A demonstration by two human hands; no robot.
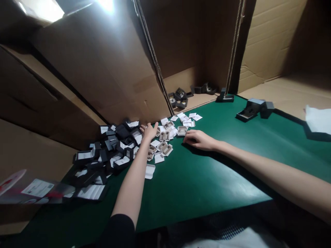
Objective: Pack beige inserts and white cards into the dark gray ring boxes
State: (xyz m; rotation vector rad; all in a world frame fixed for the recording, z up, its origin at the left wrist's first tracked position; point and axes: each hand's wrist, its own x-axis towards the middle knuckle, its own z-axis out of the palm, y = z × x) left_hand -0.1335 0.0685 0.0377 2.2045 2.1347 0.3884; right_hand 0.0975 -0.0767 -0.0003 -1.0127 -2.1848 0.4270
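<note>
My left hand reaches over the border between a heap of small black boxes and a spread of white card inserts. Its thumb and fingers are apart, and I see nothing held in it. My right hand lies low over the green table, its fingers curled inward. Whatever those fingers may hold is hidden. Just beyond their tips sits one small folded insert; whether they touch it I cannot tell. Many of the black boxes stand open with white lining showing.
Cardboard walls border the table at the back and left. More dark boxes lie in a cardboard recess behind. Open black boxes stand at the back right. A clear plastic bag with a label juts in at left; white material is far right.
</note>
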